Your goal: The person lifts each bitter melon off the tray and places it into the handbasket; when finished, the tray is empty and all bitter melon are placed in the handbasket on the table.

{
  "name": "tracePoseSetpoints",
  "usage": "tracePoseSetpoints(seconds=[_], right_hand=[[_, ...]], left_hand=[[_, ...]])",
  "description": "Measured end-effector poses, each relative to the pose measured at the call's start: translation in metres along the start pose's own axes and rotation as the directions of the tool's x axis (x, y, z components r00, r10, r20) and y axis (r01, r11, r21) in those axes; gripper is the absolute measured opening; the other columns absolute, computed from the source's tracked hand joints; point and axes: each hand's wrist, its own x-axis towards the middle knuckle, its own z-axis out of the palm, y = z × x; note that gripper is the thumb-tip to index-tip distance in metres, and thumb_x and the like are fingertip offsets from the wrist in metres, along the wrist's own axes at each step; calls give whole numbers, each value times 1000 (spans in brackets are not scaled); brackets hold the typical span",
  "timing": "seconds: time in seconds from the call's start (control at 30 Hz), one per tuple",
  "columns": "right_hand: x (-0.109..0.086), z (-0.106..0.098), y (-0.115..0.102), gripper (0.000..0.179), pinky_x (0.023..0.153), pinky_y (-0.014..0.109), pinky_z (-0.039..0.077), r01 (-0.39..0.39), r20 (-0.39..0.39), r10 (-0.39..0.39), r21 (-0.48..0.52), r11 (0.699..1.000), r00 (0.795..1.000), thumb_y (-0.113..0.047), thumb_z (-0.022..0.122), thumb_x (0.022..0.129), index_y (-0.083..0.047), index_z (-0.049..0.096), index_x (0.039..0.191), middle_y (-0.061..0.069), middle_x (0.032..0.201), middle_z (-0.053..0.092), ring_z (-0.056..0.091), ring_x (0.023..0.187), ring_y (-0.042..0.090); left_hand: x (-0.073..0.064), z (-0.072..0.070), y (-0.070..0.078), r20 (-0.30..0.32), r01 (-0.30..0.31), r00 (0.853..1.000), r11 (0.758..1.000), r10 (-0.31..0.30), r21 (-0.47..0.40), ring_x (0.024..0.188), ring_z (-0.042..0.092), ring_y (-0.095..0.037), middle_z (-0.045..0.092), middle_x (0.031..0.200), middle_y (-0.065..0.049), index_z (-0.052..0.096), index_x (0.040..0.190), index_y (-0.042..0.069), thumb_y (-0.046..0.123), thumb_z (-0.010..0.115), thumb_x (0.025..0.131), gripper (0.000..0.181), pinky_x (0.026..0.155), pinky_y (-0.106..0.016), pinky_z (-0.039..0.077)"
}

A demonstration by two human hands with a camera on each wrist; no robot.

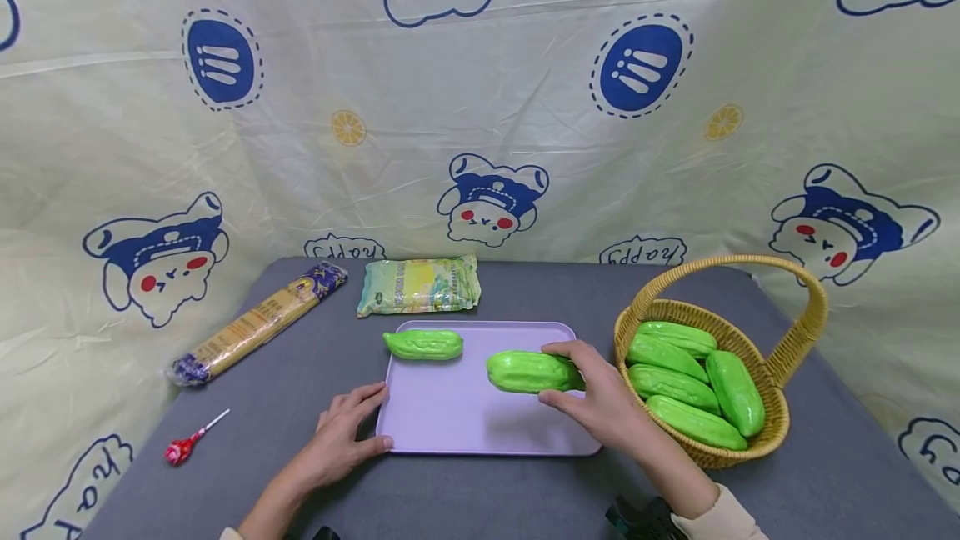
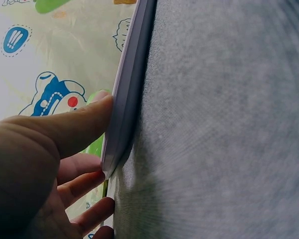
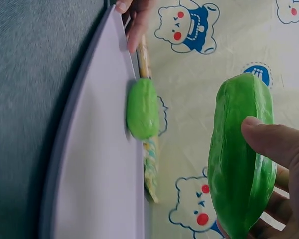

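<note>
My right hand [image 1: 600, 394] grips a long, glossy, ribbed green gourd [image 1: 528, 372] over the right half of a lilac tray [image 1: 480, 427]. In the right wrist view the thumb lies along one side of this gourd [image 3: 239, 154], with fingers behind it. A second green gourd [image 1: 426, 345] lies at the tray's far left corner, its tip past the rim. My left hand [image 1: 337, 436] touches the tray's left edge with thumb and fingertips spread apart. In the left wrist view the thumb [image 2: 84, 122] rests against the tray rim [image 2: 127, 94].
A wicker basket [image 1: 776, 432] with a tall handle and several green gourds stands right of the tray. Behind the tray lies a green-yellow packet [image 1: 420, 286]. To the left are a long pack of noodles [image 1: 258, 323] and a red lollipop [image 1: 180, 450]. A printed curtain hangs behind.
</note>
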Motion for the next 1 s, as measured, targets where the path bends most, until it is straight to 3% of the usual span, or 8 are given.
tracePoseSetpoints(seconds=[0.5,0.77,1.0], right_hand=[[-18,-44,25,58,83,17,37,-2,-64,-5,-104,995,998,-15,82,70,-16,58,123,1,117,61,49,103,5],[-29,-63,37,57,87,18,33,-25,-94,9,-169,985,995,-14,82,71,-12,58,122,7,118,60,49,107,17],[-36,-77,47,55,79,13,35,-77,-95,61,-178,981,994,-13,80,73,-7,56,122,12,117,59,42,101,-3]], left_hand=[[0,0,0,-6,-17,1000,1000,17,16,124,40,-29,46,144,-5,50,137,8,33,74,78,68,95,-51,28],[0,0,-1,-9,-14,1000,1000,14,15,123,40,-29,46,143,-6,50,136,8,32,75,77,68,94,-51,28],[1,0,0,5,5,1000,1000,-5,6,124,40,-29,45,144,-6,50,136,8,31,75,77,68,96,-54,27]])
